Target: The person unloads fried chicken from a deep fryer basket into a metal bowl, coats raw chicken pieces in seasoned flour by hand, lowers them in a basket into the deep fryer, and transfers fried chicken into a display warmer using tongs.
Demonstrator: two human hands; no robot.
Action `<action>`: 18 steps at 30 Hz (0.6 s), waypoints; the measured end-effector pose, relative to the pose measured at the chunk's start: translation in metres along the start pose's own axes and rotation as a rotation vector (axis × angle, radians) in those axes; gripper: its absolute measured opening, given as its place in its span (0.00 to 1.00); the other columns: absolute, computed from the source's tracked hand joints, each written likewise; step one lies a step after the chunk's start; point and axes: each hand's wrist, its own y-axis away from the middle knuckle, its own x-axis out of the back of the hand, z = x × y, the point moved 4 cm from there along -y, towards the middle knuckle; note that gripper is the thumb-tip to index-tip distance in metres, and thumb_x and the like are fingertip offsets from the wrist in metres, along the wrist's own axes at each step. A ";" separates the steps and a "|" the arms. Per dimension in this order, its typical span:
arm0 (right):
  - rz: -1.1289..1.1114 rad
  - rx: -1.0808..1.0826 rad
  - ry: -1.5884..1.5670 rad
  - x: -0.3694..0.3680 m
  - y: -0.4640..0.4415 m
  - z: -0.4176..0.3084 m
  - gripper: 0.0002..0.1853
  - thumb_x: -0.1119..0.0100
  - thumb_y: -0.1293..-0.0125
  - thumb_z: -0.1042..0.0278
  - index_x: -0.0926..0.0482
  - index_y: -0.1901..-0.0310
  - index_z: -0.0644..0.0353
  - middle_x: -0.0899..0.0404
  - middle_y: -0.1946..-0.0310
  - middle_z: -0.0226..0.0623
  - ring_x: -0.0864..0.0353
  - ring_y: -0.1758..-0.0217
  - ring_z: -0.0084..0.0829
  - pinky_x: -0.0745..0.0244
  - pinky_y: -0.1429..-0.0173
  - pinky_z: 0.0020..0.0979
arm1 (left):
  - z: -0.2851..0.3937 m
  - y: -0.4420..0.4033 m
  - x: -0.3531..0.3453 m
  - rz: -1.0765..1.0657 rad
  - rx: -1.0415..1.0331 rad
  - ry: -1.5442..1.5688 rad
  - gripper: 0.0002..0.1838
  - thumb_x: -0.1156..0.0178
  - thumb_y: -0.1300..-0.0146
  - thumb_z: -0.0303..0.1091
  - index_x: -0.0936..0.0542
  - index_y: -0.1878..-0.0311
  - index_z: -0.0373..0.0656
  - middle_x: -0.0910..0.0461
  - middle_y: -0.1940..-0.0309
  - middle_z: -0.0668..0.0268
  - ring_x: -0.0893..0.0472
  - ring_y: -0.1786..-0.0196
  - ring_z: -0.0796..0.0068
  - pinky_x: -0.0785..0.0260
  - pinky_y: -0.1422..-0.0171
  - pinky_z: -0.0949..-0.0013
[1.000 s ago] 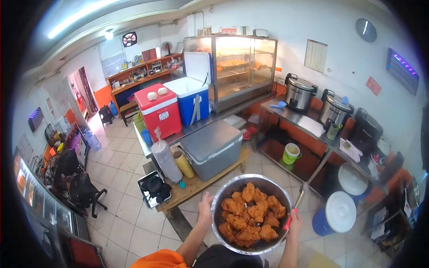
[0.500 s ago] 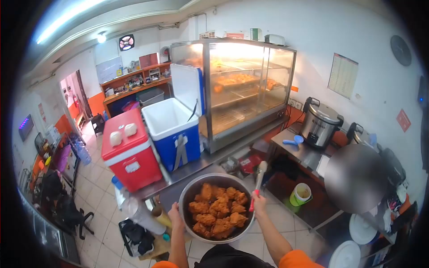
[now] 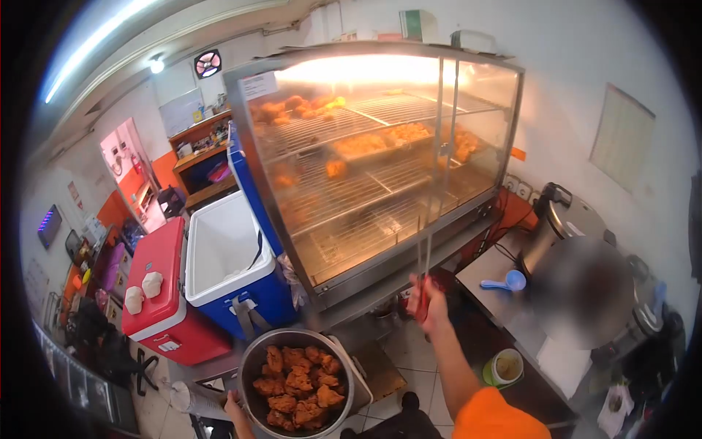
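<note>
My left hand (image 3: 235, 407) grips the left rim of a steel bowl (image 3: 247, 360) heaped with pieces of fried chicken (image 3: 300, 380). My right hand (image 3: 431, 306) is closed around the red handle of metal tongs (image 3: 427, 249). The tongs point up in front of the glass display warmer (image 3: 409, 212), and nothing shows between their tips. More fried chicken (image 3: 387, 139) lies on the warmer's wire shelves, under a bright light. Beyond the bowl stands an open blue cooler (image 3: 248, 296), next to a closed red cooler (image 3: 153, 322).
Two whitish lumps (image 3: 143, 291) rest on the red cooler's lid. A side table to the right bears a blue scoop (image 3: 508, 282) and a large steel cooker (image 3: 570, 212). Below it is a green-and-white bucket (image 3: 504, 367). A round blurred patch covers part of the right side.
I have come closer to the warmer. The bowl has shifted left beside the coolers. My right hand has left the bowl's side and raised the tongs toward the glass.
</note>
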 end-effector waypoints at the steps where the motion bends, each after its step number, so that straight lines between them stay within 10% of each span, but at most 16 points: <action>1: 0.010 0.032 0.019 -0.013 -0.023 -0.026 0.17 0.59 0.34 0.55 0.31 0.54 0.59 0.36 0.83 0.25 0.34 0.80 0.21 0.35 0.77 0.25 | 0.017 0.031 -0.002 -0.041 0.063 -0.032 0.30 0.52 0.41 0.56 0.29 0.49 0.36 0.28 0.56 0.61 0.29 0.53 0.66 0.38 0.50 0.65; 7: 0.176 0.199 0.312 -0.059 -0.087 -0.110 0.14 0.54 0.36 0.61 0.33 0.54 0.62 0.38 0.84 0.27 0.38 0.86 0.20 0.40 0.84 0.23 | -0.076 0.073 0.091 0.191 0.249 0.115 0.33 0.56 0.42 0.60 0.33 0.46 0.39 0.31 0.53 0.60 0.30 0.53 0.63 0.37 0.49 0.59; 18: 0.197 0.151 0.205 -0.048 -0.096 -0.146 0.10 0.51 0.37 0.64 0.32 0.60 0.61 0.38 0.84 0.26 0.44 0.90 0.15 0.48 0.90 0.19 | 0.046 0.224 -0.063 -0.123 -0.016 0.277 0.26 0.62 0.34 0.47 0.38 0.40 0.39 0.34 0.43 0.59 0.34 0.42 0.59 0.38 0.39 0.58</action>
